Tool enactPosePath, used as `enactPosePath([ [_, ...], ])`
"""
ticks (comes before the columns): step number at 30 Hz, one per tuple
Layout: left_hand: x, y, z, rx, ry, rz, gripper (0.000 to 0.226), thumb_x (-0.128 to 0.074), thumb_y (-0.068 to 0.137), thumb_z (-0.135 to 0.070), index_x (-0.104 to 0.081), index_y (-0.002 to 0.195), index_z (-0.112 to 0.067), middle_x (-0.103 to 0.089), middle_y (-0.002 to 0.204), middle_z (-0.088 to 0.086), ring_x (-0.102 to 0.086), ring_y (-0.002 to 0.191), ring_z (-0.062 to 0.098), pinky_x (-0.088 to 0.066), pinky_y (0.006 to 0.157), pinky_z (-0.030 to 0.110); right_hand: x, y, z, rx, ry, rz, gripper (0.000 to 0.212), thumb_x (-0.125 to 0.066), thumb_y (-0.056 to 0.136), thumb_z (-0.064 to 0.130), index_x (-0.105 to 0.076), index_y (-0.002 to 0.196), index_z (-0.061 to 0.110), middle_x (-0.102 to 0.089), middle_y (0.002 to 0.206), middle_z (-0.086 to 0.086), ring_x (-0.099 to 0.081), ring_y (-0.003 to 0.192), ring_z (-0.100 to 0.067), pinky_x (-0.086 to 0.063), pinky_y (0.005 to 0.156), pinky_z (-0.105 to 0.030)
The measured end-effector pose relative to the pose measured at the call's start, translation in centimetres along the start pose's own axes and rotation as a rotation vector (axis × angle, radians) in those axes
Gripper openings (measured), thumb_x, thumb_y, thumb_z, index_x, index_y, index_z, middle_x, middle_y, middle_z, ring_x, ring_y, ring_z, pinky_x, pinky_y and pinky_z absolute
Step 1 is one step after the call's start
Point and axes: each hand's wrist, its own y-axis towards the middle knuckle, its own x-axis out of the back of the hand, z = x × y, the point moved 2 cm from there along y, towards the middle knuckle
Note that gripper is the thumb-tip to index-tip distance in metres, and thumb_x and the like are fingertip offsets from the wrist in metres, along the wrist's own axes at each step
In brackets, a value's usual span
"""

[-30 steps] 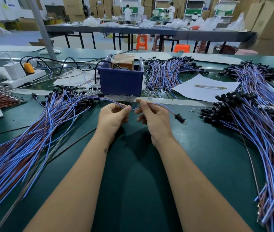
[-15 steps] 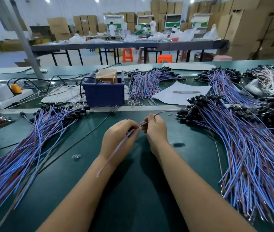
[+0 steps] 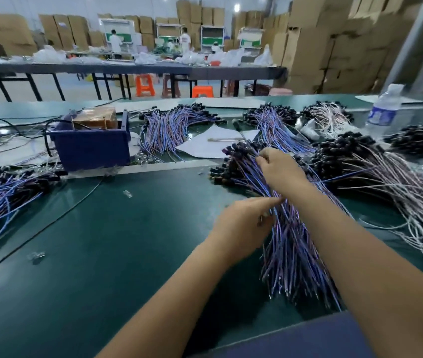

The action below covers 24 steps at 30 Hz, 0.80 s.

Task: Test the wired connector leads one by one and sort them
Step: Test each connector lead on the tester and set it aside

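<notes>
A big pile of blue-and-brown connector leads [image 3: 290,254] with black plugs lies on the green table [image 3: 127,241] at the right. My right hand [image 3: 280,171] is over its plug end, fingers curled down and pinching a lead among the others. My left hand [image 3: 244,223] is at the pile's left side, thumb straight along the wires and fingers curled on the same lead, which blends into the pile. A second pile of leads [image 3: 1,192] lies at the far left. The blue tester box [image 3: 91,148] stands at the back left.
More lead piles lie behind [image 3: 169,130], and a pile with white wires [image 3: 411,192] lies far right. A white sheet of paper [image 3: 213,146] and a water bottle [image 3: 383,109] are at the back. Small clear bits [image 3: 127,193] lie on the mat.
Both hands carried the lead from the middle of the table to the right and now hold it on the right-hand pile. The view has swung right with them.
</notes>
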Motion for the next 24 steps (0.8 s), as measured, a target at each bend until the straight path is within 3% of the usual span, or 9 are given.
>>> enactPosePath([
  [3,-1.9,-0.5,0.2,0.039,0.044,0.156,0.044,-0.056,0.094,-0.015,-0.054,0.138,-0.02,-0.064,0.128,0.004,-0.059,0.111,0.023,-0.048,0.092,0.033,0.2,-0.2,-1.9,-0.069,-0.145,0.015,0.027,-0.041,0.103,0.032,-0.057,0.118,0.017,-0.063,0.101,-0.005,-0.057,0.083,-0.026,-0.041,0.067,-0.034],
  [7,-1.1,-1.2,1.6,0.083,0.003,0.219,0.039,-0.058,0.09,-0.008,-0.062,0.128,-0.013,-0.066,0.121,0.007,-0.06,0.11,0.024,-0.046,0.094,0.032,-1.0,-0.7,-2.2,-0.13,-0.262,0.006,0.027,-0.041,0.102,0.03,-0.054,0.119,0.014,-0.062,0.11,-0.01,-0.056,0.091,-0.03,-0.043,0.071,-0.035],
  [10,0.9,-1.7,3.7,0.167,0.025,0.174,0.029,-0.058,0.09,-0.007,-0.069,0.116,-0.011,-0.07,0.112,0.006,-0.061,0.105,0.021,-0.045,0.092,0.027,-1.7,-1.0,-0.1,-0.083,-0.356,-0.152,0.033,-0.046,0.097,0.023,-0.049,0.126,0.009,-0.052,0.122,-0.017,-0.048,0.11,-0.035,-0.039,0.077,-0.038],
  [12,2.7,-2.2,5.3,0.243,0.021,0.109,0.025,-0.058,0.09,-0.007,-0.072,0.11,-0.012,-0.071,0.106,0.003,-0.061,0.097,0.015,-0.042,0.086,0.018,-2.6,-1.1,2.2,0.004,-0.356,-0.238,0.037,-0.049,0.094,0.022,-0.047,0.128,0.008,-0.048,0.123,-0.019,-0.044,0.111,-0.035,-0.04,0.083,-0.04],
  [17,8.0,-4.3,9.0,0.422,0.008,-0.049,0.025,-0.056,0.089,-0.008,-0.074,0.102,-0.019,-0.067,0.091,-0.013,-0.051,0.069,-0.015,-0.038,0.074,0.002,-7.0,-1.7,9.2,0.211,-0.253,-0.171,0.039,-0.049,0.091,0.021,-0.048,0.128,0.01,-0.048,0.123,-0.015,-0.043,0.111,-0.033,-0.036,0.094,-0.038],
  [19,10.3,-5.5,10.1,0.457,0.027,-0.096,0.026,-0.055,0.087,-0.006,-0.074,0.101,-0.02,-0.069,0.093,-0.012,-0.056,0.076,-0.011,-0.042,0.077,0.008,-9.4,-2.2,12.1,0.271,-0.215,-0.117,0.038,-0.049,0.092,0.022,-0.048,0.128,0.011,-0.048,0.122,-0.014,-0.043,0.112,-0.031,-0.034,0.096,-0.036],
  [24,16.1,-8.8,13.0,0.535,0.229,-0.247,0.022,-0.058,0.084,-0.002,-0.074,0.096,-0.011,-0.069,0.099,0.004,-0.061,0.095,0.018,-0.041,0.083,0.022,-15.0,-3.8,18.7,0.315,-0.042,0.039,0.039,-0.048,0.092,0.023,-0.051,0.129,0.011,-0.047,0.129,-0.014,-0.039,0.123,-0.03,-0.034,0.1,-0.039],
])
